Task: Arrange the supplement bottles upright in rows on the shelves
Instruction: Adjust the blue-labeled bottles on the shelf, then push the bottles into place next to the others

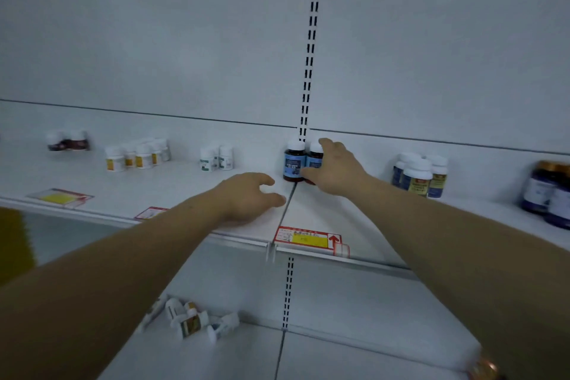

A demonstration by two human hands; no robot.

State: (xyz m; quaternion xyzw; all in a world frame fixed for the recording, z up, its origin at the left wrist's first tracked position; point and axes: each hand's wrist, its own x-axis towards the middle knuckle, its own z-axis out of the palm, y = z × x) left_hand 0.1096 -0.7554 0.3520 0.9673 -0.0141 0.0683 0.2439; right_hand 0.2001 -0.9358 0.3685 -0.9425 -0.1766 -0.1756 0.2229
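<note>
Two dark bottles (294, 160): upright and touching side by side at the centre of the frame, against the back wall of the upper shelf (185, 182); blue labels, white caps.
Right-hand bottle (315, 155): mostly hidden behind the right hand.
Right hand (333, 170): curled round the right-hand bottle, fingers over its cap and far side, thumb across the low front.
Left hand (249, 194): lies on the upper shelf just left of the pair, fingers loosely bent, holding nothing, apart from the bottles.
White bottles with green labels (216, 157): small upright cluster left of centre.
White bottles with yellow labels (137, 154): upright group further left.
Dark red bottles (68, 140): blurred pair at far left.
Mixed bottles (419, 174): upright cluster right of centre.
Large dark bottles (549, 191): right edge of the frame.
Price tags (310, 239): red-and-yellow cards along the shelf's front edge.
Toppled bottles (191, 318): white ones lying on their sides on the lower shelf (354, 348), lower centre-left.
Slotted rail (311, 40): runs up the back wall above the pair.
</note>
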